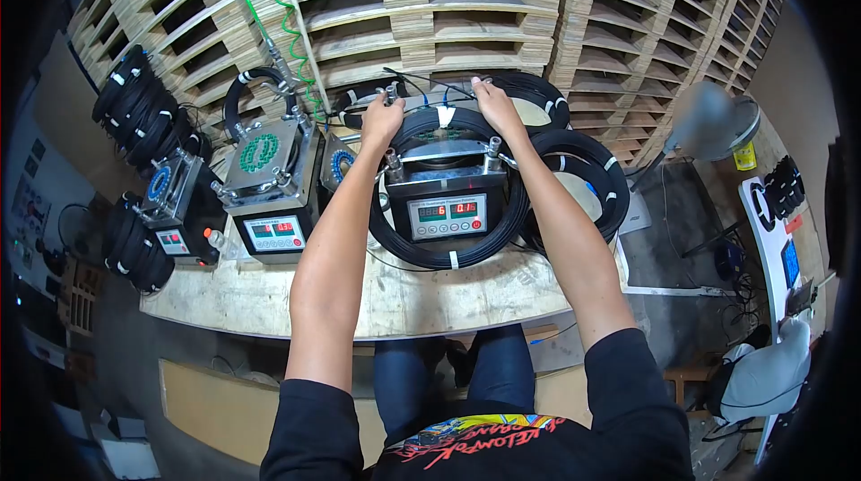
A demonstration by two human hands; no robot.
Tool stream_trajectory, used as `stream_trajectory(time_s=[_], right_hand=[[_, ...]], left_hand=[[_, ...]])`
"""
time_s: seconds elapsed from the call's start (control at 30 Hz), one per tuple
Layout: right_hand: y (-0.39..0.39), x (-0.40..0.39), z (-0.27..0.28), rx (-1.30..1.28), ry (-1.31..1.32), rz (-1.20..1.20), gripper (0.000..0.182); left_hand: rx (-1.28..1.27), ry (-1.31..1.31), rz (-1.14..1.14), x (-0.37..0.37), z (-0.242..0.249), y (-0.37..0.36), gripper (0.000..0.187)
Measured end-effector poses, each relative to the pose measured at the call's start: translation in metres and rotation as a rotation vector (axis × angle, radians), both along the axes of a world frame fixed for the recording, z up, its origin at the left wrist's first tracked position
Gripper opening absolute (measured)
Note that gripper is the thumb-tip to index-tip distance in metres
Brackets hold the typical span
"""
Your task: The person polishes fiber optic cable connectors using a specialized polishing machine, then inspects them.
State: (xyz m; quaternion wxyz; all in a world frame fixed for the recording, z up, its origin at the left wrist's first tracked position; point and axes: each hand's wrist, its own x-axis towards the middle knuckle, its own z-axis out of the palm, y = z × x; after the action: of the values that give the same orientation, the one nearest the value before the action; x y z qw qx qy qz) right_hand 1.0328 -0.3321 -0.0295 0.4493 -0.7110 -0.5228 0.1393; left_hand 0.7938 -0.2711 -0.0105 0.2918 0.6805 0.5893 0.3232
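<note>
One black cable coil (417,253), bound by two visible white ties, encircles one middle machine (448,215) near the centre of the wooden tabletop (359,302). Two bare hands reach over its far side. The left hand (384,119) is beside metal posts, fingers curled; the right hand (494,106) has its fingertips at one thin black cable (430,78). Whether either hand is clamped on anything cannot be told.

Two more machines with lit displays stand to the left: a larger one (273,232) and, towards the left edge, a smaller one (178,242). Two further coils lie at the right, a rear coil (556,103) and a side coil (615,199) reaching close to the right edge.

A bare strip runs along the near edge, below the central coil. Room between that coil and the larger machine is narrow; wooden pallets (421,10) rise beyond the far edge
</note>
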Motion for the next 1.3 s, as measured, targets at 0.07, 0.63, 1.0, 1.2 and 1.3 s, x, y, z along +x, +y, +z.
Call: stream_trajectory(time_s=[0.07,0.63,1.0,1.2,1.3], right_hand=[[-0.003,-0.001,0.005,-0.075,0.018,-0.019,0.063],[-0.003,0.001,0.003,-0.073,0.050,0.062,0.068],[-0.016,-0.010,0.018,-0.175,0.001,-0.075,0.066],[-0.005,-0.001,0.007,-0.074,0.045,0.030,0.064],[-0.007,-0.001,0.008,-0.059,0.044,0.036,0.064]], left_hand=[[0.005,-0.001,-0.010,0.000,0.002,-0.003,0.069],[0.012,0.008,0.049,0.002,0.000,-0.003,0.070],[-0.008,-0.009,0.017,0.002,0.000,-0.001,0.073],[-0.028,0.039,0.072,0.003,0.001,-0.003,0.068],[-0.044,0.043,0.083,0.003,0.003,-0.004,0.067]])
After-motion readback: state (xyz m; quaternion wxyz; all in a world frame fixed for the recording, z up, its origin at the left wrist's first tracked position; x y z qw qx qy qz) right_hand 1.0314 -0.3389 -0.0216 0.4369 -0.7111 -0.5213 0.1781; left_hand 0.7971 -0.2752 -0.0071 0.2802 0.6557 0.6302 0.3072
